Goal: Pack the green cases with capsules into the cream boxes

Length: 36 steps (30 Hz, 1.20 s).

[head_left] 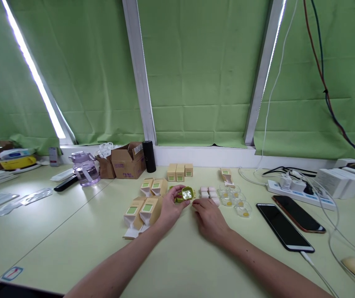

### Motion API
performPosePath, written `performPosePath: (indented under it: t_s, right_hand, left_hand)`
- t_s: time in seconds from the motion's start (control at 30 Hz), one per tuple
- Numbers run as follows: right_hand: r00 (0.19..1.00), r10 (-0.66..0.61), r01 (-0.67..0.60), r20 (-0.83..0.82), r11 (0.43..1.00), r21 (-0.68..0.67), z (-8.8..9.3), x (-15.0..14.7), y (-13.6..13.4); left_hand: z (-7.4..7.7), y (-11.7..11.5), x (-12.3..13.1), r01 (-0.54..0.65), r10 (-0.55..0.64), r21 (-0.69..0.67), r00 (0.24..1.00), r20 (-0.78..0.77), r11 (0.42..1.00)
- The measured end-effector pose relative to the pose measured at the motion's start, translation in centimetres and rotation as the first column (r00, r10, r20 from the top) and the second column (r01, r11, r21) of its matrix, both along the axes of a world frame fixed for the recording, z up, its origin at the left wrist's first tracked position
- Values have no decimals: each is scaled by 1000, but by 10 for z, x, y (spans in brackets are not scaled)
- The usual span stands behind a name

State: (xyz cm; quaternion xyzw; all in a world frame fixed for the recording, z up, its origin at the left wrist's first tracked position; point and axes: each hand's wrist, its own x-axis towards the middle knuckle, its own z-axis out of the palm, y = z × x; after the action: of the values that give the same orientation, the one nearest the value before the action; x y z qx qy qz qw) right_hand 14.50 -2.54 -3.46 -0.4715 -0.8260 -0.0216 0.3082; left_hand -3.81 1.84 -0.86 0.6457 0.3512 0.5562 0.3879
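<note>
Head view: from my end of the feed I see two bare hands meeting near the centre of the frame, over a pale table point(177, 269). The left hand point(171, 207) has its thumb and fingers closed around a small green container point(187, 193), which sits just right of centre, tipped so that its shiny face shows. More green shows behind those fingers, but I cannot make out what it is. The right hand point(210, 217) is near the container, a little lower and to the right, its fingers curled and the tips drawn narrowly together; I cannot tell whether they hold anything.

Directly above the right hand in the frame I have a cluster of small pale pink blocks point(204, 189), and right of them a group of clear cups point(243, 209), several with a yellow spot inside. Left of centre, beside the left hand, lie four open tan cartons point(131, 210) with green squares on them. Three more tan boxes point(180, 170) stand together above the hands, and a lone opened carton point(226, 176) lies to the upper right of the blocks. Toward the lower right I see a black-screened phone point(284, 225) with a white cable attached.
</note>
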Motion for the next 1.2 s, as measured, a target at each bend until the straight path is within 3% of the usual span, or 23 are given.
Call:
performPosePath:
  t_s: [0.17,0.33,0.47,0.6,0.77,1.0,1.2]
  right_hand:
    - [913,42,-34,-407,999,27,-3,9,3]
    - [694,-31,-11,-719,998,-54,2,10,-1]
    - [480,-72,-88,-875,988,-129,8,8,-3]
    - [337,-57,-156,-940,981,-115,12,13,-1]
    - [288,-132,-193,-949,962,-192,10,19,3]
    - [201,-130,-270,-971,945,-183,12,17,0]
    - [117,-200,-312,-973,923,-227,12,17,0]
  left_hand:
    - [2,-5,-1,-32,33,9,997,-68,999]
    - [2,-7,0,-48,53,43,992,-112,998]
    - [-1,-6,1,-64,70,51,988,-136,997]
    - [-3,-6,2,-73,85,74,982,-169,995]
    - [-1,-10,2,-59,82,114,974,-211,992]
    - [3,-16,4,-29,60,121,964,-259,992]
    - [4,-17,4,-23,54,111,957,-285,994]
